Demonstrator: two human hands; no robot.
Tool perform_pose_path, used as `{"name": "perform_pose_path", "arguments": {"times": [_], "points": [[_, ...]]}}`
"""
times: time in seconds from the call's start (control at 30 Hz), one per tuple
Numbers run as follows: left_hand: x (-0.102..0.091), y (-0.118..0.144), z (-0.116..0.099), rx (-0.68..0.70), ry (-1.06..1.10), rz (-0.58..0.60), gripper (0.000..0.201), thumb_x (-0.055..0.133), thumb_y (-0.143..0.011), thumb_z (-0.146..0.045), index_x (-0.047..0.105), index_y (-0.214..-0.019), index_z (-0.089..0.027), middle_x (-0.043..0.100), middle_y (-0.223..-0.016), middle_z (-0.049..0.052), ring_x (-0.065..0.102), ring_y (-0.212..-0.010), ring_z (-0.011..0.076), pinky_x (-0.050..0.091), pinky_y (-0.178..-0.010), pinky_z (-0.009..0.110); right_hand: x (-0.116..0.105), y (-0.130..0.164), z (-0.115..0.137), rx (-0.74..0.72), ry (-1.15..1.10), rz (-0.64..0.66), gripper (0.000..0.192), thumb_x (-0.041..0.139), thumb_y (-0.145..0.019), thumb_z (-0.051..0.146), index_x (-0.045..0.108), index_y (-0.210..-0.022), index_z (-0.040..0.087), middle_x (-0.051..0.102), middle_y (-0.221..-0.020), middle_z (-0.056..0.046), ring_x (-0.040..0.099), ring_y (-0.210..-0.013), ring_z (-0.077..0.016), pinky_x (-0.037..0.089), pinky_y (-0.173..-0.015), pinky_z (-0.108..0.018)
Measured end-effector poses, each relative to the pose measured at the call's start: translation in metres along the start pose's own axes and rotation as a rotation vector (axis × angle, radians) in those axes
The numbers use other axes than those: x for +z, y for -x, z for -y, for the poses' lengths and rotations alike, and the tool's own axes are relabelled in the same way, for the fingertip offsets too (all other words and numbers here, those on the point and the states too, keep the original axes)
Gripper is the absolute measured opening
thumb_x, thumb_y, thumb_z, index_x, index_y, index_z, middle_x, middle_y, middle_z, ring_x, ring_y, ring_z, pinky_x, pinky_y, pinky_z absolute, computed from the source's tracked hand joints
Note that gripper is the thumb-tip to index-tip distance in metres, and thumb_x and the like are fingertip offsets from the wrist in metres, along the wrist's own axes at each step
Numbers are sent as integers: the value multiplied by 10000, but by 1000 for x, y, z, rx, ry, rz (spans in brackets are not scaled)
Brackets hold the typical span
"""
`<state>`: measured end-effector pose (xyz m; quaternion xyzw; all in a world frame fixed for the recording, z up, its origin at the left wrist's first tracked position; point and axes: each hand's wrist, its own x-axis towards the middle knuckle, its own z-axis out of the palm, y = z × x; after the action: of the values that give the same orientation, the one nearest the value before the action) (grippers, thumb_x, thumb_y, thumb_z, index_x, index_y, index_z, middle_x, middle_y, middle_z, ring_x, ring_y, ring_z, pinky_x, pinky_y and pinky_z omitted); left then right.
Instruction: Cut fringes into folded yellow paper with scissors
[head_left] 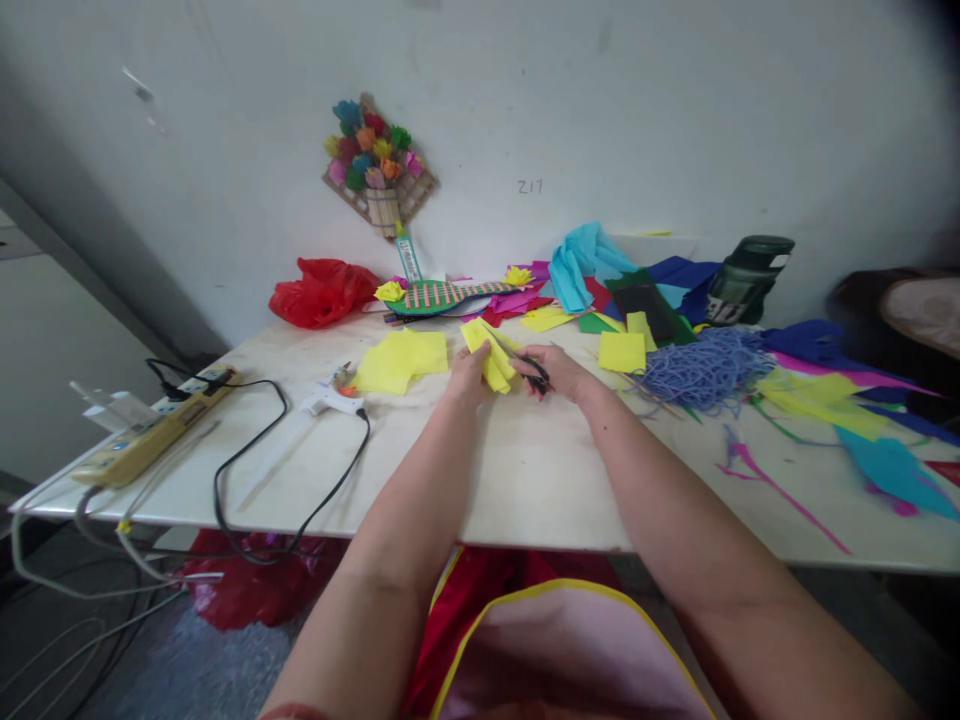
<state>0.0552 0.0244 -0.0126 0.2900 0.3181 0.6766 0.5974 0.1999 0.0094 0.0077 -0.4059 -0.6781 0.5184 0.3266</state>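
My left hand (469, 370) is closed on a piece of yellow crepe paper (489, 356), which stands up from the fingers above the table. My right hand (556, 370) grips scissors (534, 376) with black handles. Their blades point up and left and lie against the yellow paper; whether they are parted I cannot tell. Left of my left hand, several flat yellow sheets (401, 360) lie spread on the table. Beyond my right hand is a small yellow square (622, 352).
A white glue gun (330, 400) with its black cord and a power strip (157, 430) lie at the left. A red plastic bag (322, 292) sits at the back. Blue shredded strands (701, 370), coloured paper and a dark green bottle (746, 282) occupy the right side.
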Motion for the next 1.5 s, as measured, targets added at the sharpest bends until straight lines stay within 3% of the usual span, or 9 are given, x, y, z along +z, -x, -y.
{"name": "perform_pose_path", "arguments": {"times": [0.17,0.47,0.73,1.07,1.5], "points": [[-2,-2,1,8,-28,15,245,694,-605,-237,552,-767,-121,616,-645,53,600,-622,178,481,-698,358,1,5,7,-10,35,3,282,543,-768,381,535,-917,142,545,-418,29,452,-282,-83,250,-265,-161],[1,2,0,8,-44,64,213,678,-625,-214,554,-772,-122,609,-652,47,608,-648,180,477,-723,362,-2,5,2,-52,36,42,304,502,-763,465,506,-737,162,589,-488,11,506,-349,-91,247,-295,-172],[2,3,0,49,-43,99,224,685,-614,-223,546,-768,-138,600,-630,23,590,-594,152,479,-696,338,-4,6,3,-56,25,52,310,482,-767,463,493,-693,162,597,-504,5,521,-374,-95,257,-312,-178],[-3,-2,-5,129,-102,26,194,658,-617,-231,535,-746,-154,596,-613,4,595,-614,152,473,-664,300,-7,9,6,-50,16,86,330,516,-757,452,506,-872,143,558,-430,15,471,-297,-100,245,-272,-175],[-8,-6,-7,207,-110,82,307,700,-535,-245,543,-774,-134,603,-669,18,578,-598,148,471,-639,311,-8,12,5,-58,-32,142,377,486,-763,492,498,-910,145,575,-472,2,491,-325,-107,281,-295,-177]]}}
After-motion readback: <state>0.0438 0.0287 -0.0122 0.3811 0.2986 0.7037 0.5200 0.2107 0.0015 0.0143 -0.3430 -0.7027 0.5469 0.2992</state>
